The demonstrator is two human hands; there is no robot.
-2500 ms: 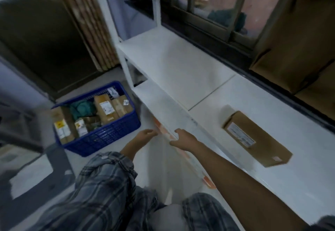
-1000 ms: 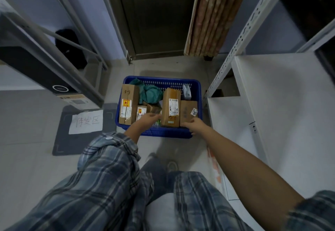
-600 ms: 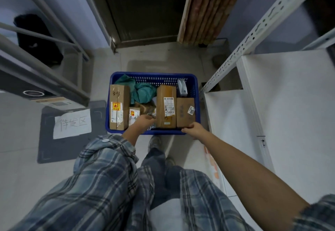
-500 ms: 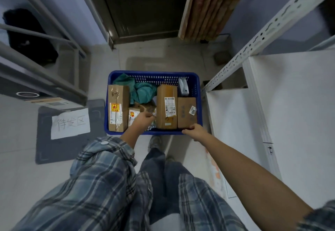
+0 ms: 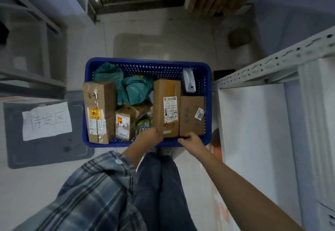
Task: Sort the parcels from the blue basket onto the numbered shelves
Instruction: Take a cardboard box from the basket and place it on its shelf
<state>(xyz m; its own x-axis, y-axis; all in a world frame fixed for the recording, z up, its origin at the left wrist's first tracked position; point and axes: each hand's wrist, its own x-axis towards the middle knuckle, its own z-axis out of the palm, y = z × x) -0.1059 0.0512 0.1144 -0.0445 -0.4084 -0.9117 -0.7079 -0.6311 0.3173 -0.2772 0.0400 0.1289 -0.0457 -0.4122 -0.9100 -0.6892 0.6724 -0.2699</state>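
Moved: our left hand (image 5: 151,136) now grips tall box (image 5: 166,107).
Right hand (image 5: 190,141): curled on basket (image 5: 145,65) rim.
Boxes: four.

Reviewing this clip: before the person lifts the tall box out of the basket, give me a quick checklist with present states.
1. Left hand touches the tall brown cardboard box at its near end: ok.
2. Left grip closed round it: cannot tell.
3. Right hand grips the blue plastic basket at its near rim, not the box: ok.
4. Handwritten mark on the box readable: cannot tell.
5. White metal shelf beside the basket shows bare surface: ok.
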